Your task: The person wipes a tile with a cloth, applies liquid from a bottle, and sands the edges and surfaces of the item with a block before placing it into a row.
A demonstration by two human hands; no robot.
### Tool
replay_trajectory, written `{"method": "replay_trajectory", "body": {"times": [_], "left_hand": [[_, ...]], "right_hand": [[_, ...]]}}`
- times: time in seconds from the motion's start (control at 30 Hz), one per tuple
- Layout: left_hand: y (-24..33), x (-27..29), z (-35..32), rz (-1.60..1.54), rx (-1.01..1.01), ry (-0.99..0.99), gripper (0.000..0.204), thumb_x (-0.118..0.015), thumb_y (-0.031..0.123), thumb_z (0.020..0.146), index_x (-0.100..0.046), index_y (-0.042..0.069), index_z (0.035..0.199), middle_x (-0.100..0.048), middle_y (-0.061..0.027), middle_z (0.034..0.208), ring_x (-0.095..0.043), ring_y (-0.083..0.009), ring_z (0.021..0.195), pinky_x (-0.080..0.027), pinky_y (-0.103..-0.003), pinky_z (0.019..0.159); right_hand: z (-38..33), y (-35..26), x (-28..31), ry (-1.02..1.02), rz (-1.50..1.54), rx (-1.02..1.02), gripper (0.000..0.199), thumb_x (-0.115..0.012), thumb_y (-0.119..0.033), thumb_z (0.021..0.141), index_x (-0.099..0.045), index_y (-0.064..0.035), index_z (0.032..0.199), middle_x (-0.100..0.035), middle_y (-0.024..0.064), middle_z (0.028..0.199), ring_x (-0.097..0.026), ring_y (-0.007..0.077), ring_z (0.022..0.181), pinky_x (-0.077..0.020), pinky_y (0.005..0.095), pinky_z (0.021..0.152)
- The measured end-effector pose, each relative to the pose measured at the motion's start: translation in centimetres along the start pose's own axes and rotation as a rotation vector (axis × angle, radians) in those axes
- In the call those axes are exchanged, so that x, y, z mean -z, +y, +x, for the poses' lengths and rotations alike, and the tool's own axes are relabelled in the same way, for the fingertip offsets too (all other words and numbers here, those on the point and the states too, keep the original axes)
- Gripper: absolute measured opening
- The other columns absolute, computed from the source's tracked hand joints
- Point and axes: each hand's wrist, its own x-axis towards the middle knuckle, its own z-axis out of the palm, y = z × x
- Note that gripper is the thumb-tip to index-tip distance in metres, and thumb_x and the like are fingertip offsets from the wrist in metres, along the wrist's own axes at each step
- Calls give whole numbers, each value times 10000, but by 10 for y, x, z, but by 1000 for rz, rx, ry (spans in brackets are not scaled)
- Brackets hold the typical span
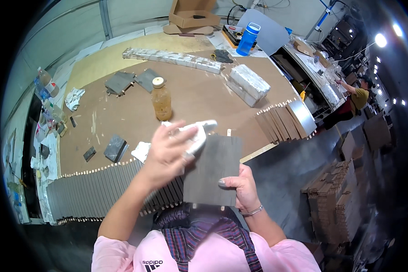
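A: Head view. State of the left hand (172,141)?
B: Clutches a bunched white cloth (197,139) over the upper left part of a grey-brown panel (213,170). Blurs slightly; cannot tell about contact between cloth and panel.
A: State of the right hand (245,187)?
B: Pinches the panel at the lower right edge, with the thumb laid on the broad face.
A: Location of the panel?
B: Sits between both hands at the near edge of the table (122,109), just right of a long row of similar panels (95,190).
A: Surrounding items?
B: Include an upright bottle of amber liquid (162,103) beyond the left hand, a dark block (115,148) to its left, a white-smeared block (248,85) and a shorter row of panels (281,122) toward the right.
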Motion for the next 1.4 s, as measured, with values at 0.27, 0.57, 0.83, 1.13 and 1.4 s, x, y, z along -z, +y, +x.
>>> {"method": "replay_trajectory", "body": {"times": [0.27,0.57,0.83,1.13,1.4], "left_hand": [[-48,9,4,-782,537,452,204,-547,100,953,-677,-55,980,-691,-66,877,-645,-100,724,-539,-259,671],[63,-39,3,164,-396,-252,363,-652,139,801,-652,113,1162,-649,-61,1171,-598,-237,1124,-410,-446,1007],[-46,-3,-24,-30,125,75,381,-543,-119,743,-679,-10,1083,-700,-112,1028,-646,-243,901,-513,-315,818],[55,-34,17,-265,-381,-68,425,-597,20,843,-569,56,1265,-580,-137,1282,-574,-286,1172,-463,-484,962],[9,-58,45,-39,-40,-36,351,-576,120,897,-592,121,1248,-608,-135,1198,-621,-299,957,-513,-359,789]], "right_hand": [[5,2,8,27,22,18,411,-556,62,723,-559,113,1130,-670,172,1017,-683,232,876,-558,335,808],[42,-9,13,86,191,152,262,-450,-117,963,-547,64,1125,-647,166,1056,-669,224,905,-561,328,781],[36,-10,31,-61,333,164,295,-489,-134,974,-544,31,1212,-634,155,1168,-637,275,1057,-512,425,941],[57,48,12,-144,1069,-159,426,-439,-399,970,-449,-44,1205,-531,87,830,-513,168,727,-437,290,649],[32,76,30,-680,984,-670,405,-432,-413,971,-485,-28,1088,-419,57,774,-452,134,613,-375,254,517]]}}
